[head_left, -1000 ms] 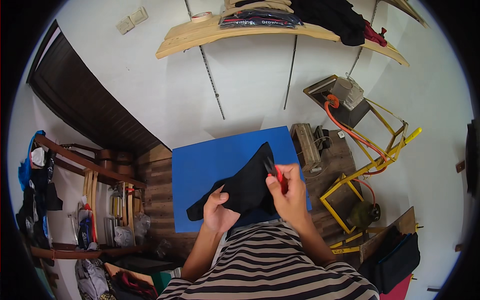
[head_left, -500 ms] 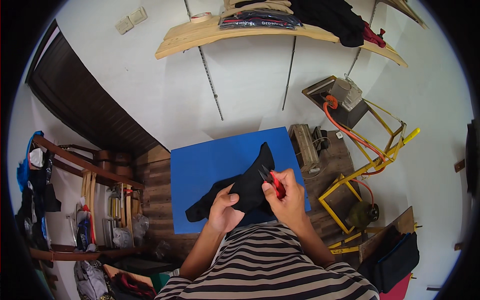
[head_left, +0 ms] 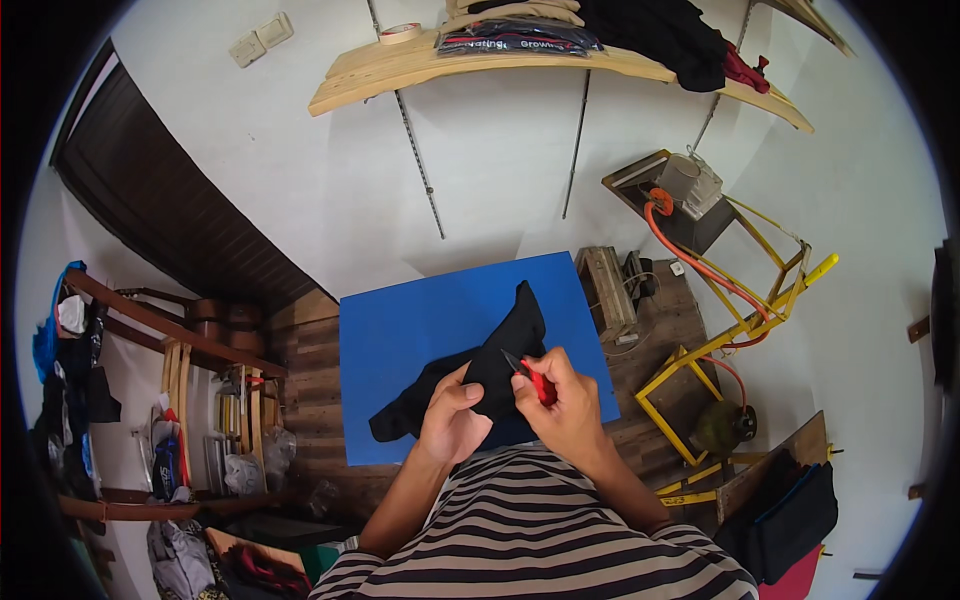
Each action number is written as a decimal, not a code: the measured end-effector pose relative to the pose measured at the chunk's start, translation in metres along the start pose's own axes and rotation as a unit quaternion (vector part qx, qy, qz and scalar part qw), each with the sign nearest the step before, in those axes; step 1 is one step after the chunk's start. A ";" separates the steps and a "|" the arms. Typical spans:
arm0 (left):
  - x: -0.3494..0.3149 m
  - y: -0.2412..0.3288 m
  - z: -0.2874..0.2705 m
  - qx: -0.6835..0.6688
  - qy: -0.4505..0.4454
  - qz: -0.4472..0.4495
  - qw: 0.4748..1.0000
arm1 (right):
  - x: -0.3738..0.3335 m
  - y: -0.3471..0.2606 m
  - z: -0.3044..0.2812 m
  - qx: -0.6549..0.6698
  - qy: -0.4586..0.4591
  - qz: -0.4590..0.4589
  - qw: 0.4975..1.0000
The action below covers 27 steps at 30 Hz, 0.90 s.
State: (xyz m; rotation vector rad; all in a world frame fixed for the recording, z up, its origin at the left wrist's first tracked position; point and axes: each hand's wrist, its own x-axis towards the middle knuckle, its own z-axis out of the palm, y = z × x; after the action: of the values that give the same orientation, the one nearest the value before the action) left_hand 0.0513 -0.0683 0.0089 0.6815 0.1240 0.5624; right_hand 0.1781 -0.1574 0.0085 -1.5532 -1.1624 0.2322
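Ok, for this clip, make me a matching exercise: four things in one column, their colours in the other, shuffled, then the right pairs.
Things
1. Snips' handles in the right hand
2. Cloth gripped by the left hand
3. Tabletop beneath the hands
4. Tubular frame standing at the picture's right

Colours
A. Blue
B. Yellow
C. Black
D. Red

Right pairs: 1-D, 2-C, 3-A, 4-B
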 end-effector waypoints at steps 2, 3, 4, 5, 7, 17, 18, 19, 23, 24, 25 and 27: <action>0.000 -0.002 0.001 0.005 0.008 0.001 1.000 | -0.001 -0.001 0.000 -0.007 -0.013 -0.001 1.000; 0.000 -0.003 0.001 0.010 0.016 0.001 1.000 | -0.002 -0.001 0.000 0.004 -0.002 -0.004 1.000; 0.000 -0.004 0.001 0.010 0.015 0.000 1.000 | -0.003 -0.002 0.000 0.014 0.001 0.000 1.000; 0.001 -0.004 0.002 0.014 0.013 0.002 1.000 | -0.004 -0.002 0.000 0.015 0.011 -0.007 1.000; 0.002 -0.005 0.002 0.017 0.012 0.004 1.000 | -0.005 -0.003 0.000 0.033 -0.027 -0.010 0.999; 0.003 -0.011 0.008 -0.035 -0.008 0.014 0.999 | -0.014 0.005 0.000 0.117 -0.027 0.012 0.993; 0.004 -0.011 0.007 -0.045 -0.031 0.016 0.998 | -0.014 0.006 0.001 0.146 -0.008 0.006 0.989; 0.004 -0.012 0.007 -0.050 -0.028 0.013 0.998 | -0.015 0.006 0.002 0.182 0.011 0.001 0.983; 0.003 -0.013 0.007 -0.053 -0.018 0.004 0.998 | -0.021 0.005 0.000 0.164 -0.012 0.002 0.986; 0.003 -0.014 0.007 -0.050 -0.021 0.001 0.999 | -0.021 0.005 -0.001 0.160 -0.004 -0.010 0.987; 0.003 -0.014 0.008 -0.054 -0.020 0.000 0.998 | -0.021 0.005 -0.001 0.158 -0.003 -0.014 0.987; 0.004 -0.014 0.009 -0.052 -0.031 0.002 0.998 | -0.019 0.006 -0.003 0.121 0.010 -0.057 0.991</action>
State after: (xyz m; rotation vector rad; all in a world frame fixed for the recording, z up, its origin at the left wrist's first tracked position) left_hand 0.0632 -0.0800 0.0072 0.5978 0.0348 0.5475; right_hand 0.1738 -0.1731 -0.0034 -1.2700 -1.1569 0.2710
